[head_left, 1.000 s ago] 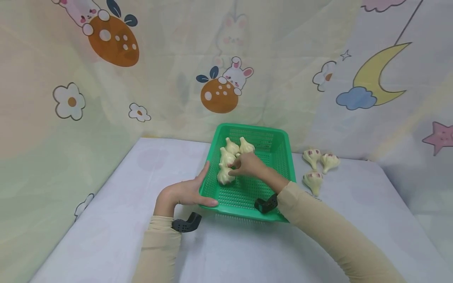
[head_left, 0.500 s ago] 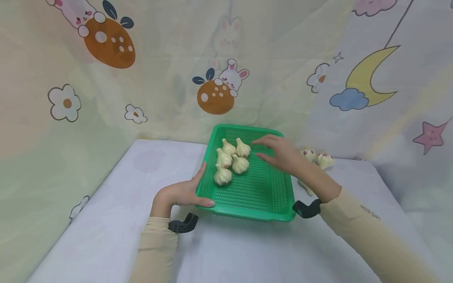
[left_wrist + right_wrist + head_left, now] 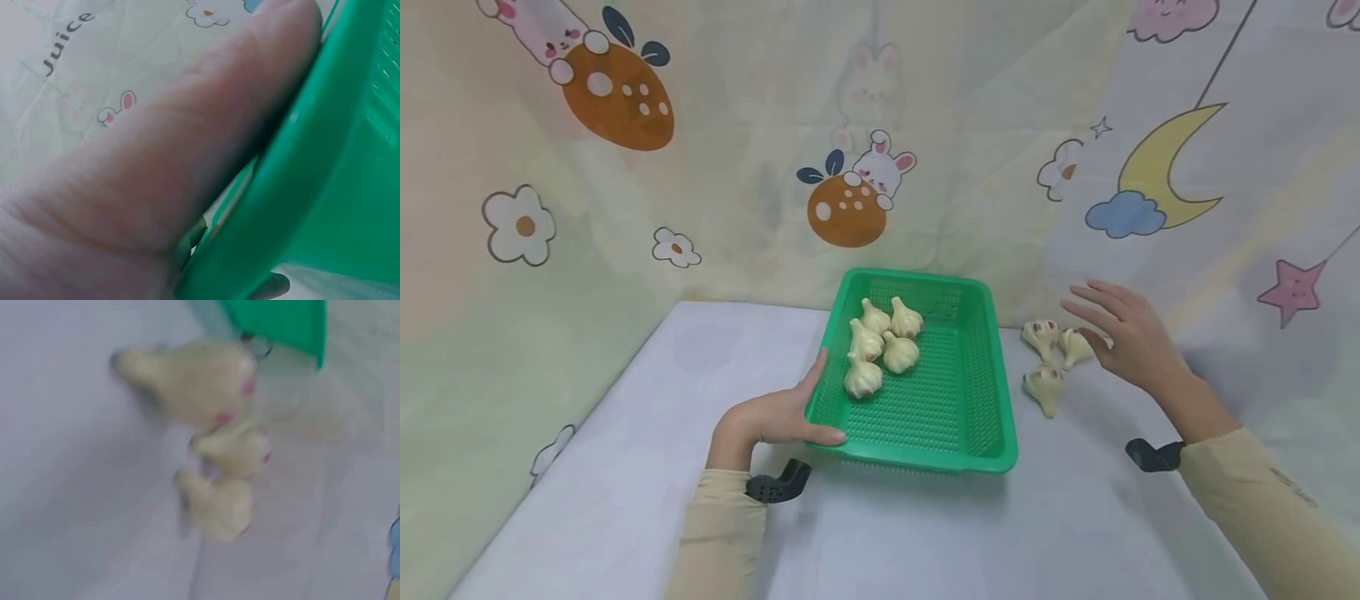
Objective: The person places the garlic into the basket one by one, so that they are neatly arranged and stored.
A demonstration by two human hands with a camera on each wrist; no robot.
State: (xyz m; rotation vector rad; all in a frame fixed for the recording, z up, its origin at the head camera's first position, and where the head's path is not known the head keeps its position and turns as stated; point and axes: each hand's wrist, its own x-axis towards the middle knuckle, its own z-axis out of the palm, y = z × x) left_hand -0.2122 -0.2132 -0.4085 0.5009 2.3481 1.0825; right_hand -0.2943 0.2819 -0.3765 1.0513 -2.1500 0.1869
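A green plastic basket (image 3: 925, 450) holds several garlic bulbs (image 3: 901, 353) grouped in its left half. My left hand (image 3: 775, 415) grips the basket's near left corner; the thumb (image 3: 206, 119) lies along the rim and other fingertips show beneath it in the left wrist view. Three more garlic bulbs (image 3: 1043, 388) with reddish marks lie on the table right of the basket. Over the right-hand end of that trio is my right hand (image 3: 1131, 337), fingers spread and holding nothing, partly covering one bulb. These loose bulbs (image 3: 200, 381) look blurred in the right wrist view.
A pale cloth covers the table (image 3: 895, 533). Behind it hangs a cartoon-printed curtain (image 3: 737, 167), close to the basket's far side. Each wrist wears a small black camera mount (image 3: 778, 482).
My right hand has left the bulbs in the basket, where one more bulb is now visible, and moved right to the loose garlic. My left hand stays on the basket corner.
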